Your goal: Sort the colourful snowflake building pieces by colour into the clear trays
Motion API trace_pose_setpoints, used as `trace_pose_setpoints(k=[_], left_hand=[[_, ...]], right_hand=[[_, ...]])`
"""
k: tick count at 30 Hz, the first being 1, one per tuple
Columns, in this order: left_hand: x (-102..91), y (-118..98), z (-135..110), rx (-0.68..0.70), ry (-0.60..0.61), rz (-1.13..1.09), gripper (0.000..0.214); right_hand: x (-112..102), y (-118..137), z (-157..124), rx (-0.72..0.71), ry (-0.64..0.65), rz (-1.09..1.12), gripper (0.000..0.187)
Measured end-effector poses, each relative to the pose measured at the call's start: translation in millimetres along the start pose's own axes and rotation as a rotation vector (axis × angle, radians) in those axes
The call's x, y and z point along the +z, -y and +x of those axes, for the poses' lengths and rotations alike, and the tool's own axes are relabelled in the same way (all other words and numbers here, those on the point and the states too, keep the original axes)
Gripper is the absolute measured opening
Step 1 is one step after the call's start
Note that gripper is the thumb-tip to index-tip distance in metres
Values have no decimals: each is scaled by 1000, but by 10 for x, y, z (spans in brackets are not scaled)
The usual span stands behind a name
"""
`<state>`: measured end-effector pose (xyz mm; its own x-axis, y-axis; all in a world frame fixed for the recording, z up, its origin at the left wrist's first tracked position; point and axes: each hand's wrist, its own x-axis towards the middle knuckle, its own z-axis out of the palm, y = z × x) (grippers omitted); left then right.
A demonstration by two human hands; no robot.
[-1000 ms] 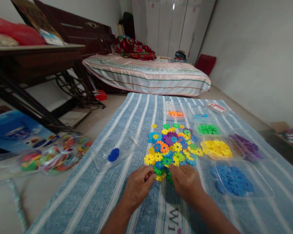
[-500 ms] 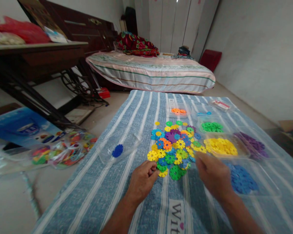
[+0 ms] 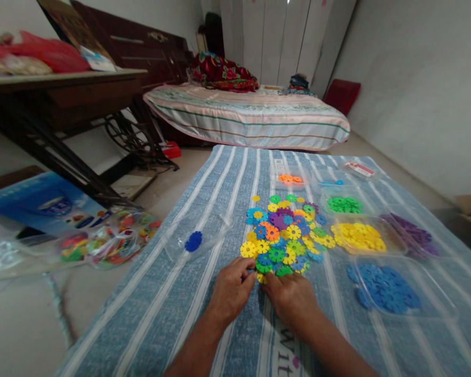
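Note:
A mixed heap of notched plastic snowflake discs lies on the striped cloth, in yellow, green, blue, purple and orange. At its near left edge is my left hand, thumb and fingers curled together; what they hold, if anything, is too small to make out. My right hand is close beside it, fingers bent down onto a yellow snowflake disc at the heap's front. Its fingertips are partly hidden by the hand itself. A green disc shows just beyond the right knuckles.
Right of the heap, clear plastic boxes hold blue discs, yellow discs, purple discs and green discs. Orange discs sit in a far box. On the left, a clear box contains dark blue discs.
My right hand has moved left from beside the blue discs' box to the front of the heap, near my left hand. My left hand has stayed at the heap's edge.

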<state>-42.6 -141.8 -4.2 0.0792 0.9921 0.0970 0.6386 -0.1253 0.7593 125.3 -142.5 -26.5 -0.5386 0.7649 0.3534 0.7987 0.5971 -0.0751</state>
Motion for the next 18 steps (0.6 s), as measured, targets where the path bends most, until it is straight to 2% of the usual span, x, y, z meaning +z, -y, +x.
trace_pose_setpoints(k=[8, 14, 18], left_hand=[[-13, -23, 9, -4, 14, -12, 18], [-22, -16, 12, 1, 27, -19, 18], [-18, 15, 8, 18, 17, -1, 18]], right_hand=[[11, 12, 59, -13, 22, -103, 14], [-50, 2, 52, -69, -220, -38, 15], [-234, -91, 18, -44, -291, 34, 26]])
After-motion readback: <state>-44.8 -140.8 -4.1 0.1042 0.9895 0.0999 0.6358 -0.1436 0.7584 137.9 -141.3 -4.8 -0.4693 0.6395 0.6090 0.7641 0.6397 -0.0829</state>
